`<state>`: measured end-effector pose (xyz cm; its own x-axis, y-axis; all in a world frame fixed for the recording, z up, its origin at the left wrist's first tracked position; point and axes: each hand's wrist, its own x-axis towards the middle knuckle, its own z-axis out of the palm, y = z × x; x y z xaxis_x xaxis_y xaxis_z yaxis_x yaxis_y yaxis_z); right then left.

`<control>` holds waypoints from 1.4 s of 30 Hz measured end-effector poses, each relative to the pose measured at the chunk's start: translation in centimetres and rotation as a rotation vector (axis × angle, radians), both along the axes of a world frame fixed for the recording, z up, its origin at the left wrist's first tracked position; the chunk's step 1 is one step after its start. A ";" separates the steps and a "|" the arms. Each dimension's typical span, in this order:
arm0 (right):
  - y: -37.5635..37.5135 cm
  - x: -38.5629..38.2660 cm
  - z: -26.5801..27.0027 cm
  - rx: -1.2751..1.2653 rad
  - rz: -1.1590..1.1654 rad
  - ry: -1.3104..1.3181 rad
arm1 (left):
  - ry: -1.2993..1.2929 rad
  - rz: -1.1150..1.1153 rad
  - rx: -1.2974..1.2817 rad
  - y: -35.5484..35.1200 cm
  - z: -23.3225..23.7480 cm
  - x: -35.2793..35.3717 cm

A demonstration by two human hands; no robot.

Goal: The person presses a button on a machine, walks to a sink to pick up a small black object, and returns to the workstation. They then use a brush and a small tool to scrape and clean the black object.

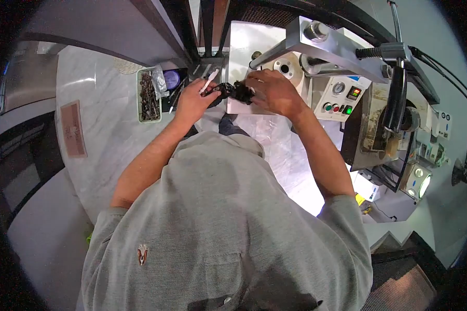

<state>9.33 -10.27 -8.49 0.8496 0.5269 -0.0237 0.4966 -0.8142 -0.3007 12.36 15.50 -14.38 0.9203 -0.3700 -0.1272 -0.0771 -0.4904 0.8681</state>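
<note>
My left hand [196,99] has its fingers closed around a white slender tool [210,80] and touches a black crumpled object [224,90]. Close to it on the right, my right hand [273,92] curls its fingers over the right end of the black stuff; what exactly they pinch is hidden. Both hands are over the edge of a white machine plate [239,62]. A round metal part with holes [284,67] lies just beyond my right hand.
A tray of small brown pieces [150,96] stands at the left beside a purple round container [172,79]. A heavy metal arm [337,49] rises above the plate at the right. Beneath it is a control panel [341,96] with gauge and buttons.
</note>
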 end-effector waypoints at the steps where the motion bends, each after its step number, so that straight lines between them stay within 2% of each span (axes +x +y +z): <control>1: 0.2 0.0 0.3 0.002 -0.003 -0.001 | 0.013 0.009 -0.005 0.0 0.0 0.0; 4: 0.9 -0.1 0.9 0.056 0.024 0.019 | 0.033 0.015 -0.013 -0.1 0.0 0.2; 6: 1.0 -0.3 1.0 0.000 0.138 -0.016 | 0.042 0.008 -0.017 -0.2 0.3 0.3; 10: 0.9 -0.3 0.2 0.045 0.077 -0.076 | 0.076 0.029 0.013 -0.6 0.9 0.4; 21: 1.0 -0.4 -0.6 0.098 -0.056 0.020 | 0.024 0.014 -0.035 -0.9 0.4 0.5; 23: 0.8 -0.3 -0.7 0.099 -0.056 0.017 | 0.091 0.016 -0.045 -1.0 0.7 0.6; 27: 1.1 -0.3 -0.1 0.103 -0.073 0.048 | 0.038 0.006 -0.070 -0.9 0.0 0.6; 31: 1.6 -0.6 0.3 0.073 -0.101 0.074 | 0.100 0.014 -0.012 -0.6 0.6 0.6; 33: 1.6 -1.0 -0.4 0.108 -0.116 -0.014 | 0.110 0.015 0.026 -0.3 0.6 0.7; 37: 1.3 -1.2 -0.5 0.150 -0.076 0.052 | 0.045 -0.002 0.020 0.5 -0.3 0.4; 42: 1.3 -1.7 -1.3 0.196 -0.071 -0.053 | 0.029 -0.007 0.041 0.3 0.2 0.1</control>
